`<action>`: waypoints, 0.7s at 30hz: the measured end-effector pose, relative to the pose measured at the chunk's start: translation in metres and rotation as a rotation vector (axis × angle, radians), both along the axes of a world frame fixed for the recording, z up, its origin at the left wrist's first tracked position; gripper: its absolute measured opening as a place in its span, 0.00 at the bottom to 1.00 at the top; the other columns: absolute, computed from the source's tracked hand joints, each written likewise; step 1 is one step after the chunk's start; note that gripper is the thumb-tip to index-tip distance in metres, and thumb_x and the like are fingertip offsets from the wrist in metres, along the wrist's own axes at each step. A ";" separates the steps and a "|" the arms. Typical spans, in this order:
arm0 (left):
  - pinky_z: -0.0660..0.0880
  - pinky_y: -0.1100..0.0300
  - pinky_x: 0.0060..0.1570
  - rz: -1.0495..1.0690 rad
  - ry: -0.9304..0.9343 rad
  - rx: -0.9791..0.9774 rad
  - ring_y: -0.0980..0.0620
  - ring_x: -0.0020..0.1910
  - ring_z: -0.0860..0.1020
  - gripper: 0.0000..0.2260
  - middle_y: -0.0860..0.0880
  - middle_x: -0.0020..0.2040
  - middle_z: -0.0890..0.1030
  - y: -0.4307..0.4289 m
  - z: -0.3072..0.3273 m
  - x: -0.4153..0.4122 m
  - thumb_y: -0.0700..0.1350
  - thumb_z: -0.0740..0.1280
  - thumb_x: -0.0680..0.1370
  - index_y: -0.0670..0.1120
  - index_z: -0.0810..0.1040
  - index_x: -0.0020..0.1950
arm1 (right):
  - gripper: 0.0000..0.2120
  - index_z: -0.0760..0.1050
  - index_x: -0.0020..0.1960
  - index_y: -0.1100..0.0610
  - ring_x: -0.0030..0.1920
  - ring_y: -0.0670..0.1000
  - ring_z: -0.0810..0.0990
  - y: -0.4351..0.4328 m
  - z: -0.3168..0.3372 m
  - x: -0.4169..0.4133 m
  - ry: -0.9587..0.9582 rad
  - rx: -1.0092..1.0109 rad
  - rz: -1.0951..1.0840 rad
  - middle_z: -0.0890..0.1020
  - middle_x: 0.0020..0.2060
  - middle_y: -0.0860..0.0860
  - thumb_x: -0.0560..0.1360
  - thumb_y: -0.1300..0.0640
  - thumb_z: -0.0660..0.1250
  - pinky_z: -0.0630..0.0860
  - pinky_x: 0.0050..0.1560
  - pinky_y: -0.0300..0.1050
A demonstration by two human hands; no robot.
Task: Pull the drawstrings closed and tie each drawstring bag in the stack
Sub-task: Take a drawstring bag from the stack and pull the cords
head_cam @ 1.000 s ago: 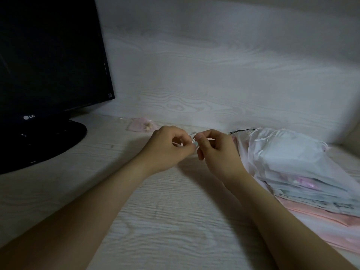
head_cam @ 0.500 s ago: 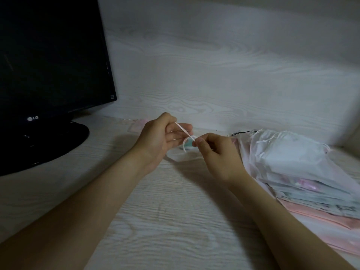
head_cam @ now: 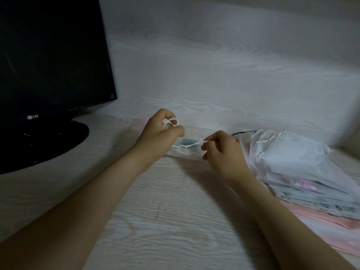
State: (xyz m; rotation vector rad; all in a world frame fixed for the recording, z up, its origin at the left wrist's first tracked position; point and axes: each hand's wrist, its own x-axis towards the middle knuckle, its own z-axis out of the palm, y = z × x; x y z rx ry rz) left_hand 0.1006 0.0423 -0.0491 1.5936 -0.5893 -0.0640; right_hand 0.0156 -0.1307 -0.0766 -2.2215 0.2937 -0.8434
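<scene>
The tying step is in hand, on one small bag [head_cam: 185,152] lying flat on the tabletop [head_cam: 175,211] at frame centre, between the two hands. The left hand [head_cam: 159,133] has the thin white cord [head_cam: 188,146] looped round its curled fingers [head_cam: 175,122]. The right hand [head_cam: 224,152] pinches the other end between thumb and forefinger, and the cord runs fairly straight between them, just above the bag. The knot does not look drawn down yet, so the next move likely calls for an even pull apart. The bag is sheer, soft, frosted fabric with something teal showing through. At the right of the frame lies the stack [head_cam: 292,166] of limp white and pink bags, loose cords at their mouths.
</scene>
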 end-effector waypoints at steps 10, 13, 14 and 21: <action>0.77 0.52 0.45 0.094 -0.680 0.476 0.54 0.44 0.79 0.10 0.58 0.42 0.78 0.004 -0.023 0.012 0.43 0.76 0.78 0.51 0.75 0.49 | 0.15 0.83 0.44 0.56 0.34 0.50 0.84 -0.004 0.008 -0.006 0.016 0.111 -0.138 0.85 0.30 0.51 0.78 0.62 0.58 0.78 0.38 0.45; 0.77 0.51 0.43 0.182 -0.689 0.503 0.49 0.43 0.79 0.09 0.54 0.39 0.80 0.002 -0.028 0.014 0.47 0.76 0.79 0.49 0.77 0.46 | 0.15 0.84 0.42 0.62 0.35 0.58 0.82 -0.002 0.008 -0.008 0.039 -0.018 -0.180 0.85 0.34 0.58 0.76 0.61 0.60 0.77 0.36 0.52; 0.77 0.52 0.43 0.210 -0.688 0.525 0.48 0.44 0.79 0.08 0.52 0.40 0.80 0.001 -0.028 0.014 0.49 0.76 0.79 0.49 0.78 0.46 | 0.15 0.83 0.42 0.65 0.35 0.60 0.81 -0.001 0.008 -0.008 0.043 -0.044 -0.190 0.85 0.35 0.60 0.75 0.60 0.59 0.76 0.35 0.53; 0.70 0.58 0.37 0.168 -0.617 0.572 0.55 0.36 0.78 0.08 0.58 0.32 0.76 0.000 -0.033 0.011 0.55 0.74 0.79 0.55 0.80 0.43 | 0.24 0.82 0.42 0.66 0.37 0.62 0.82 -0.002 0.009 -0.009 0.098 -0.022 -0.162 0.83 0.34 0.62 0.65 0.50 0.56 0.80 0.39 0.54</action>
